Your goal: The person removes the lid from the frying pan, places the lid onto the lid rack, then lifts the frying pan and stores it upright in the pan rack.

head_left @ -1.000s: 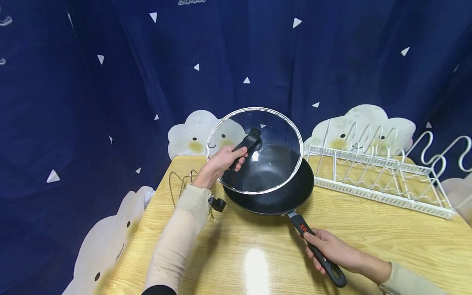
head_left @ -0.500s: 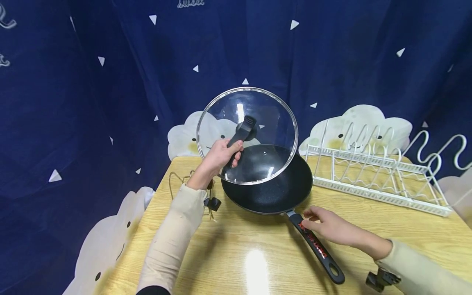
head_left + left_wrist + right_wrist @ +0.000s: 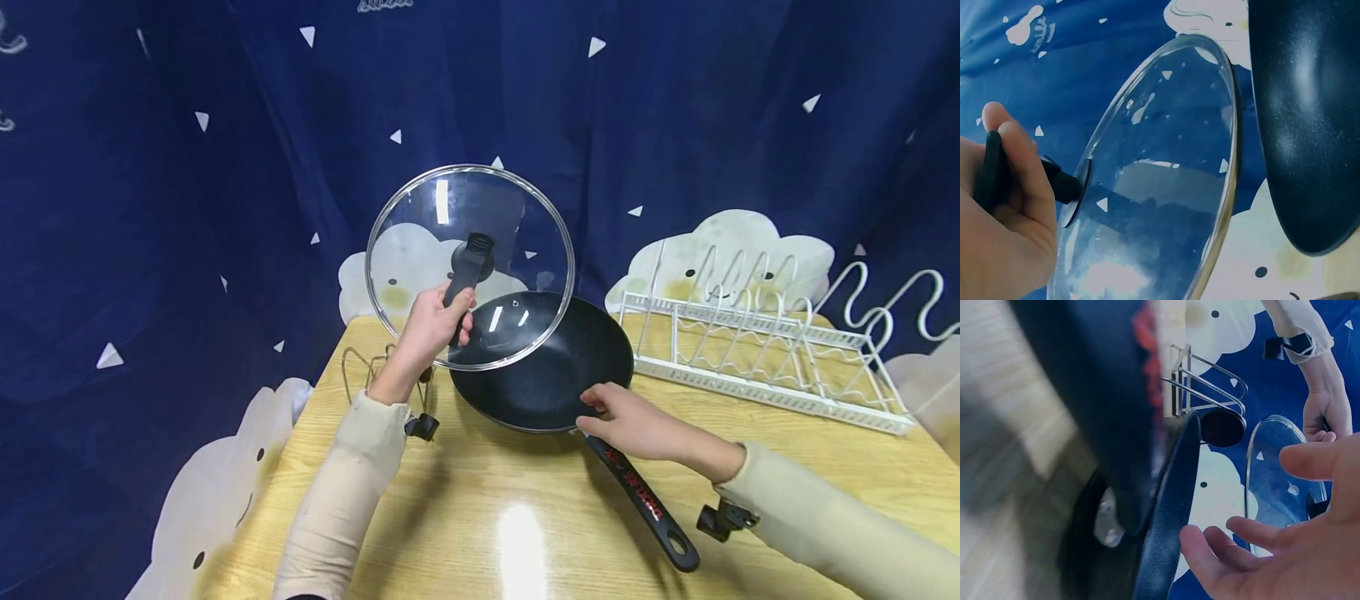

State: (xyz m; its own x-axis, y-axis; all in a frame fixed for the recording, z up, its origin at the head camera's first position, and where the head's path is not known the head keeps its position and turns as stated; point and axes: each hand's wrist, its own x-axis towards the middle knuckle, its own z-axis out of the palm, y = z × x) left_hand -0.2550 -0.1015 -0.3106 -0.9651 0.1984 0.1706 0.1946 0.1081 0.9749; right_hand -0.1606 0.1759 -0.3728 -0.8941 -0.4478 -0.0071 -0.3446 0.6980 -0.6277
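My left hand [image 3: 431, 321] grips the black handle of a round glass lid [image 3: 517, 233], which is raised and tilted over the back left of a black wok [image 3: 570, 367]. In the left wrist view my fingers wrap the handle, and the lid's steel rim [image 3: 1232, 175] stands apart from the wok [image 3: 1310, 125]. The wok is on the table with its long black handle [image 3: 637, 492], marked in red, pointing front right. My right hand [image 3: 637, 425] hovers at the wok's near right rim, fingers parted and lightly bent, holding nothing. It overlaps the handle's base in the head view.
A white wire dish rack [image 3: 750, 392] stands on the wooden table [image 3: 480, 517] to the right. At the left, partly behind my left arm, is a small metal wire stand [image 3: 360, 367]. A dark blue curtain [image 3: 225, 208] with clouds hangs behind.
The left hand has lifted the lid up and to the left, away from over the wok. The right hand has let go of the wok's handle and moved up to its rim.
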